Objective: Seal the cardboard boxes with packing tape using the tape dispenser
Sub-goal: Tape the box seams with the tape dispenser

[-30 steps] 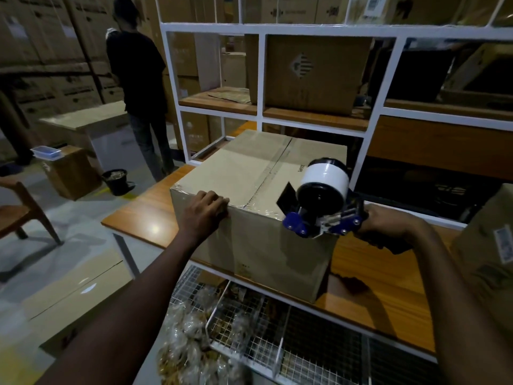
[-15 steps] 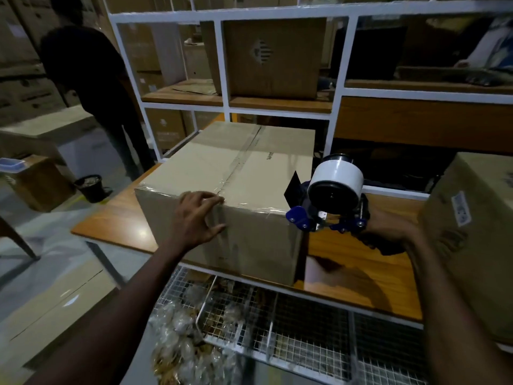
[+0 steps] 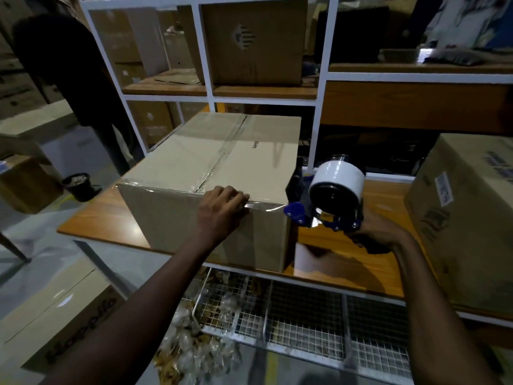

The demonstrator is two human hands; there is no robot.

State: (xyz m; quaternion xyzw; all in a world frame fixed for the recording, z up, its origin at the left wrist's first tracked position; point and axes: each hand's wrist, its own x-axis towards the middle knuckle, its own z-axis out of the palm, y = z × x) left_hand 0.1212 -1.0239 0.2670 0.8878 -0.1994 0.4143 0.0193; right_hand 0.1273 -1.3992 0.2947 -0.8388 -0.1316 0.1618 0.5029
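Wooden bench [image 3: 347, 262], cardboard box [image 3: 211, 162] mid-bench, near top edge being taped.
My right hand [image 3: 380, 234] clamps the tape dispenser [image 3: 333, 195] just right of the box corner; my left hand [image 3: 219, 211], gripping nothing, pins the strip [image 3: 263, 208]. I'd pull taut, then tear cleanly.

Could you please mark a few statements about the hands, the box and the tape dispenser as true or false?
1. The right hand grips the tape dispenser. True.
2. The left hand hangs free, touching nothing. False: it presses the box at its near top edge.
3. The box's top seam is taped over. True.
4. The tape dispenser rests on top of the box. False: it is held off its near right corner.
5. A second box stands at the right. True.
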